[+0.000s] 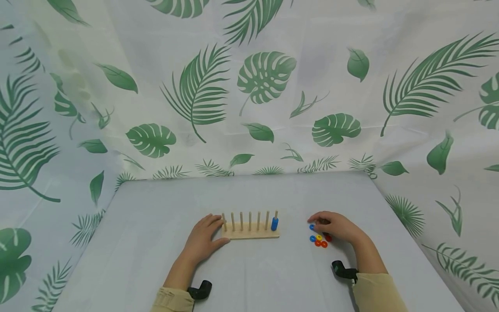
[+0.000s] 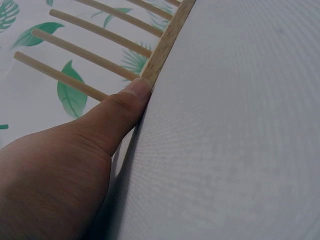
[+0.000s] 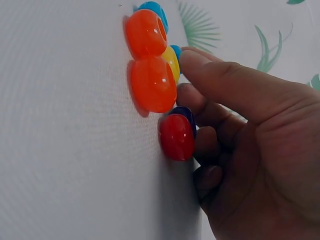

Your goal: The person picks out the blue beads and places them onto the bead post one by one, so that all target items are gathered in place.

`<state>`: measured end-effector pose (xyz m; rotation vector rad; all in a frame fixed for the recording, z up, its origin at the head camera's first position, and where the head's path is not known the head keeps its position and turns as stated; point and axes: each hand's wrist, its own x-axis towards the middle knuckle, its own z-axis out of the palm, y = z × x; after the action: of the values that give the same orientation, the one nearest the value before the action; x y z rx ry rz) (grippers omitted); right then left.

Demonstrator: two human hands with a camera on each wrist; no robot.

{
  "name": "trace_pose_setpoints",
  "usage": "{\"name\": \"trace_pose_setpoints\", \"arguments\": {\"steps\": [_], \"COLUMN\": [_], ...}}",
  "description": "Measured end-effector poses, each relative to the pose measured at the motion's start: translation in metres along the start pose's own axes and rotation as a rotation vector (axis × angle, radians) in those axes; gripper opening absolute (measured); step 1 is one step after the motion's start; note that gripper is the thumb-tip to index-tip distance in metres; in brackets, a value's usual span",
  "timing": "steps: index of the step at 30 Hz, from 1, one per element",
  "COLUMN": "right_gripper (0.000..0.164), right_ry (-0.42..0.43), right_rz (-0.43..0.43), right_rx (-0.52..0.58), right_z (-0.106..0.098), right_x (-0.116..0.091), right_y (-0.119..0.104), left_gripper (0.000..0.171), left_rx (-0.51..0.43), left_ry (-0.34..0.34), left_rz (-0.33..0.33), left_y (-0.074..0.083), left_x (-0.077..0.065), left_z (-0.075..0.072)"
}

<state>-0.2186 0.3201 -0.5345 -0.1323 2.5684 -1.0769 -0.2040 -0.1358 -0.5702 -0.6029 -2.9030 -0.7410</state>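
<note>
A wooden peg board [image 1: 249,236] with a row of several upright pegs lies in the middle of the table. Blue beads [image 1: 274,224] are stacked on its rightmost peg. My left hand [image 1: 202,238] grips the board's left end, thumb [image 2: 127,100] along the front edge and fingers at the back. To the right of the board, my right hand [image 1: 338,226] pinches a blue bead [image 1: 312,227] between thumb and forefinger; the thumb partly hides it in the right wrist view. Under that hand lie orange-red beads [image 3: 154,85], a yellow bead [image 3: 173,62], a red bead [image 3: 177,137] and another blue bead [image 1: 312,238].
A white cloth covers the table [image 1: 249,277]. Behind and at both sides hang white curtains [image 1: 304,39] printed with green leaves. Black wrist cameras [image 1: 200,290] sit at both cuffs.
</note>
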Motion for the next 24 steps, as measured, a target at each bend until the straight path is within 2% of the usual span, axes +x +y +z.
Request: {"name": "trace_pose_setpoints", "arguments": {"steps": [9, 13, 20, 24], "right_gripper": [0.019, 0.021, 0.019, 0.020], "right_ry": [0.013, 0.012, 0.011, 0.020], "right_rz": [-0.003, 0.013, -0.030, -0.015], "right_rx": [-0.050, -0.046, -0.066, -0.062], "right_z": [0.0011, 0.0025, 0.0024, 0.0032], "right_x": [0.0040, 0.0049, 0.0036, 0.0035], "right_y": [0.0042, 0.0042, 0.0020, 0.0003], "left_gripper": [0.066, 0.066, 0.066, 0.066], "left_rx": [0.001, 0.004, 0.000, 0.002], "left_ry": [0.012, 0.014, 0.009, 0.008], "left_rz": [0.014, 0.014, 0.007, 0.005], "left_y": [-0.0016, -0.0021, -0.0021, -0.0022], "left_x": [0.0002, 0.0004, 0.0003, 0.0003], "left_z": [0.0014, 0.0020, 0.0017, 0.0019]}}
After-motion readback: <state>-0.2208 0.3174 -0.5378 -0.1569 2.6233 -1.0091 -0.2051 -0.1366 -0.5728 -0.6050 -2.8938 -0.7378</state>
